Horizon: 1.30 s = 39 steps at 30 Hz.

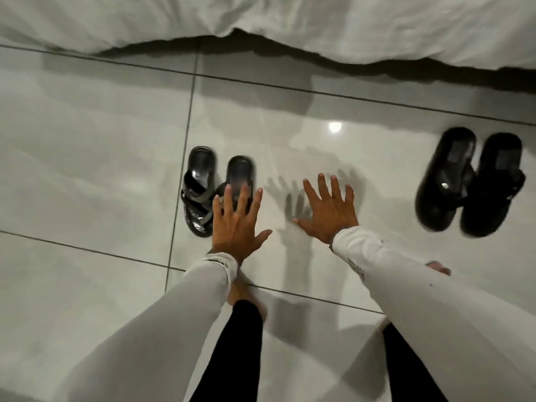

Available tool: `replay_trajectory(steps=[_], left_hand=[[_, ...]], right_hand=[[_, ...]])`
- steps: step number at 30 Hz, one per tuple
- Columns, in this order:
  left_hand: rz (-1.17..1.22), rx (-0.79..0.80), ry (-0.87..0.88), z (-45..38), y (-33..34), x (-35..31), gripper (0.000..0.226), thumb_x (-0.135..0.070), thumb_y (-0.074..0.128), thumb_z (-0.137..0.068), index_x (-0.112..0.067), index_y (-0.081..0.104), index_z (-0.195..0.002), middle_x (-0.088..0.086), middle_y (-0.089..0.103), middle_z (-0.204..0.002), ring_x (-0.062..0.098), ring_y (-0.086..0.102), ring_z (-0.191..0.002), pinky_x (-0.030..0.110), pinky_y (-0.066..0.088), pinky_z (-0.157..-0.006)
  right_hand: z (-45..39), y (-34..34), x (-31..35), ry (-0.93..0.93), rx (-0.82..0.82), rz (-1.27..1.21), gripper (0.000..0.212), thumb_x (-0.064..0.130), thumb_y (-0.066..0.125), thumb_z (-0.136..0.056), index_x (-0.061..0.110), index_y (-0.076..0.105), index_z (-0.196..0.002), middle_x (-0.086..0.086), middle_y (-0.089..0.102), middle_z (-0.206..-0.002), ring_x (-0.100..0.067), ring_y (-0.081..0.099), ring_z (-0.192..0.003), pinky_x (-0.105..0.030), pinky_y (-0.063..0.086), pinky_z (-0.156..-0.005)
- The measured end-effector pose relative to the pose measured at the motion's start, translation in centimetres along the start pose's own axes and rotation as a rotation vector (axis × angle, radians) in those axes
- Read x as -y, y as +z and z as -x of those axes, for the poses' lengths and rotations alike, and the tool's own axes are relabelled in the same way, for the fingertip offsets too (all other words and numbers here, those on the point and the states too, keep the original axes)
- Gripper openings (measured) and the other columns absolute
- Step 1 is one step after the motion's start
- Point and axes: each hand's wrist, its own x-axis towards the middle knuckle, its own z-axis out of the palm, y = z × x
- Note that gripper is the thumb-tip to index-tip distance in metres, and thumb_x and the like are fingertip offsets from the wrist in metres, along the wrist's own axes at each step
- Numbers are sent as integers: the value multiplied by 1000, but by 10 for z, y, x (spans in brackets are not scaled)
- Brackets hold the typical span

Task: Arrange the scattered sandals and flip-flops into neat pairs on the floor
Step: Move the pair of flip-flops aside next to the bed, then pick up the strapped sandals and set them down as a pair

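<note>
Two black sandals with grey straps stand side by side on the tiled floor, the left one (198, 190) fully in sight and the right one (240, 175) partly behind my left hand (236, 220). That hand hovers over the right sandal's heel end with fingers spread, holding nothing. My right hand (329, 208) is spread open above bare floor between the two pairs. A second pair of black sandals (470, 181) sits together at the right, toes pointing away from me.
White bedding (290, 21) hangs down along the top of the view, with a dark gap beneath its edge. The floor is glossy grey tile (87, 169) with dark grout lines. My bare feet (246, 294) and black trouser legs are below my arms.
</note>
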Motion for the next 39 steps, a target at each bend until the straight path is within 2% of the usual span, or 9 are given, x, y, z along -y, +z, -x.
replay_trajectory(steps=[4, 9, 15, 22, 29, 39], left_hand=[[48, -9, -1, -1, 21, 72, 99, -75, 45, -80, -26, 12, -159, 14, 15, -165, 44, 12, -150, 62, 17, -116], [-23, 22, 43, -12, 50, 157, 96, -75, 41, -84, -24, 10, -159, 18, 10, -165, 44, 13, -149, 60, 18, -116], [-62, 79, 25, -27, 67, 196, 100, -74, 43, -84, -22, 3, -159, 20, 6, -165, 44, 12, -149, 59, 23, -114], [-86, 121, 78, -74, 83, 179, 111, -61, 66, -77, -24, 1, -159, 20, 3, -165, 40, 12, -150, 54, 25, -115], [-72, 144, 51, -103, 82, 155, 101, -59, 59, -84, -22, 3, -159, 19, 5, -165, 47, 7, -149, 57, 24, -116], [-86, 165, 94, -175, 32, 141, 107, -62, 64, -80, -26, 1, -158, 16, 2, -166, 44, 4, -150, 56, 24, -117]], right_hand=[[-30, 15, 68, -7, -7, 19, 95, 71, 45, -85, 27, 4, -159, -12, 4, -169, -39, 1, -155, -61, 3, -122], [-56, 38, 145, 7, 38, -53, 95, 66, 53, -85, 26, 9, -160, -15, 5, -168, -38, 2, -155, -59, 6, -123], [-74, 60, 203, -69, 49, -1, 94, 58, 55, -88, 21, 8, -160, -18, 5, -168, -34, 3, -156, -57, 10, -123], [-99, 75, 195, 27, 131, 27, 101, 52, 60, -88, 10, 2, -159, -15, -1, -169, -28, -3, -157, -56, 10, -124], [-121, 68, 180, 32, 79, -7, 91, 42, 56, -94, 11, 1, -160, -12, -6, -169, -28, -5, -157, -55, 18, -123], [-173, 9, 140, 42, 49, -32, 90, 44, 57, -93, 11, 6, -159, -12, -4, -169, -28, -2, -157, -52, 25, -119]])
